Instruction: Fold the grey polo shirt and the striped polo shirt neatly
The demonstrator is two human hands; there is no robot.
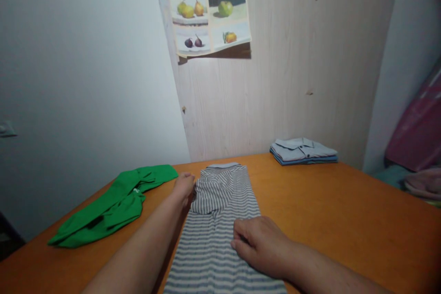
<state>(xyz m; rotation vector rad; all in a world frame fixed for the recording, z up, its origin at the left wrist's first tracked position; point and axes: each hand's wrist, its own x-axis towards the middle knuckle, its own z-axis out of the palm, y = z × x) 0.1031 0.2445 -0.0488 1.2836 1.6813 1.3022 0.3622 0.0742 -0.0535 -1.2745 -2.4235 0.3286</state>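
A grey and white striped shirt (220, 239) lies lengthwise in front of me, folded into a long strip with its collar at the far end. My left hand (185, 187) is closed at the shirt's upper left edge, by a bunched, folded-over part of the cloth, and its fingertips are pinched on the fabric. Resting on the right side of the shirt, my right hand (257, 243) has its fingers curled; whether cloth is between them is hidden.
A crumpled green garment (113, 206) lies on the orange table (330, 211) at the left. Folded shirts (303, 151) are stacked at the back right, near the wall. Pink and teal cloth (422, 181) shows beyond the right edge. A fruit print hangs ahead.
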